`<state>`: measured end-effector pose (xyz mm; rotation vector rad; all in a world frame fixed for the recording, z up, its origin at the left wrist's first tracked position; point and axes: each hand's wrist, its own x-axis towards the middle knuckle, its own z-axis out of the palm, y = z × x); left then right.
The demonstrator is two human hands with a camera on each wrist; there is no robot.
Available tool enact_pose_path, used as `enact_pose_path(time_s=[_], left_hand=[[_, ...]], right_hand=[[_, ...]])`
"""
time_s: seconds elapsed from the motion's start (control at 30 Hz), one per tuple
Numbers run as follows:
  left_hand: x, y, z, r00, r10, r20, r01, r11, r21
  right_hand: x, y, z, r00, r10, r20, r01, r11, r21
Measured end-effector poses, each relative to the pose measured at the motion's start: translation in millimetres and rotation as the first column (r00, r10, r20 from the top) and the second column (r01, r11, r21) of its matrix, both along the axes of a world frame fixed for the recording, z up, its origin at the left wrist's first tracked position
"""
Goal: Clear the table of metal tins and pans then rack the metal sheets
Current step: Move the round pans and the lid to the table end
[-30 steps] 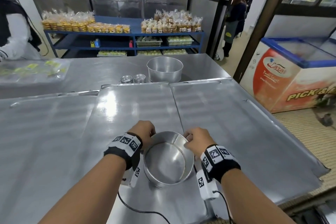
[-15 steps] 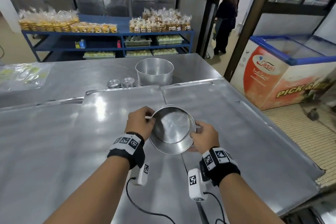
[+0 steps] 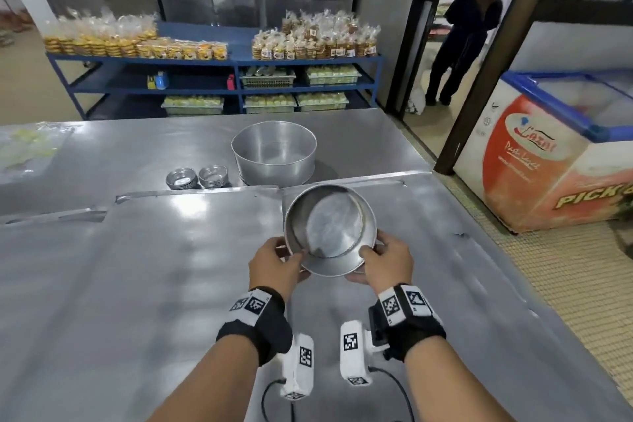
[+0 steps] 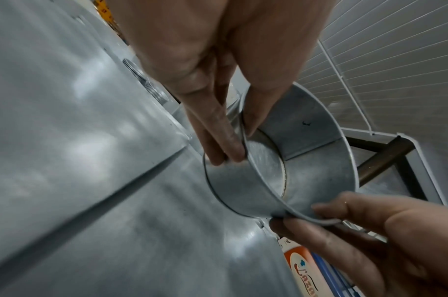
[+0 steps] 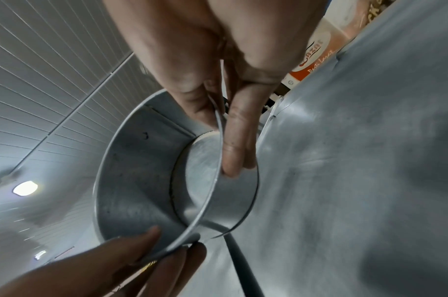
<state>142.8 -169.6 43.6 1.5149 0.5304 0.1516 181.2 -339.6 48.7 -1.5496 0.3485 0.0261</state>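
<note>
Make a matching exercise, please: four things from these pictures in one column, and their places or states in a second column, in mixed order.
Things
1. round pan
2. large pan
3. small tins
4. bagged goods

Places or states
A. on the blue shelf's top
B. held tilted by left hand and right hand
C. two stacks, left of the large pan
D. upright on the far table

Pairs: 1-B, 2-D, 3-C, 4-A

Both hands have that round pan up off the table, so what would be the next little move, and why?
Probably carry the round pan forward and nest it in the bigger pan beyond. Left hand and right hand pinch its rim, tilted, clear of the metal sheets.
</note>
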Motion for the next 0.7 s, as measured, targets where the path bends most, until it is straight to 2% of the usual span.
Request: enact_pose_path(time_s=[0.23, 0.4, 0.5, 0.57, 0.7], left_hand=[[137, -36, -18, 0.999, 0.038, 0.002, -0.038, 0.999, -0.010], [227, -41, -30, 1.000, -0.025, 0.006, 0.024, 0.999, 0.036], [290, -32, -54, 0.999, -0.042, -0.005, 0.043, 0.980, 0.193], [327, -26, -69, 0.999, -0.044, 0.008, 0.041, 0.975, 0.218], [359, -35, -59, 0.999, -0.018, 0.039, 0.006, 0.956, 0.293]], right_hand=[[140, -28, -21, 0.997, 0.037, 0.061, -0.036, 0.999, -0.021], [236, -41, -29, 0.990, 0.105, 0.094, -0.101, 0.994, -0.042], [287, -46, -33, 0.986, 0.129, 0.104, -0.130, 0.992, -0.004], [318, -46, -36, 0.985, 0.144, 0.097, -0.144, 0.990, -0.002], [367, -41, -41, 0.974, 0.215, 0.066, -0.216, 0.976, 0.001]])
